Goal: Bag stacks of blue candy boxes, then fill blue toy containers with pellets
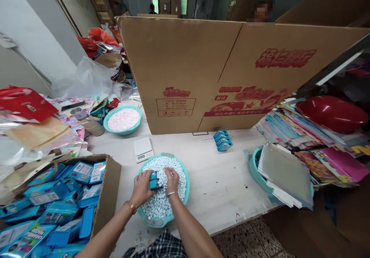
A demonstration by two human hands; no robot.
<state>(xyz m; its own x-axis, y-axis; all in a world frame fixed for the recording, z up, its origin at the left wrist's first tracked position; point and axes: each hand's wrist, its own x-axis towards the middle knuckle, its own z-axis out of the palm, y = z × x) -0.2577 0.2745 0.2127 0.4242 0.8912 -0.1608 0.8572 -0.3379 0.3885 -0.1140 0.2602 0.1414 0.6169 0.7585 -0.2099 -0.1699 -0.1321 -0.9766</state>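
Note:
My left hand (142, 188) is closed around two small blue boxes (153, 181), held over the near bowl. That turquoise bowl (187, 196) is filled with small pale round candies or beads (157, 208). My right hand (172, 179) dips its bunched fingers into the pale pieces beside the boxes. Whatever its fingertips hold is hidden. Several matching blue boxes (222, 140) stand grouped on the white table (208, 196), in front of the large carton. On the left, an open carton (112, 185) holds many blue boxes (46, 192) in a loose heap.
A small white scale (143, 149) lies behind the bowl. Another turquoise bowl (123, 120) holds pinkish pieces. The tall cardboard carton (185, 69) walls off the back. Stacked printed sheets (289, 131) and a paper-filled basin (256, 165) stand right. A person (261, 11) shows beyond.

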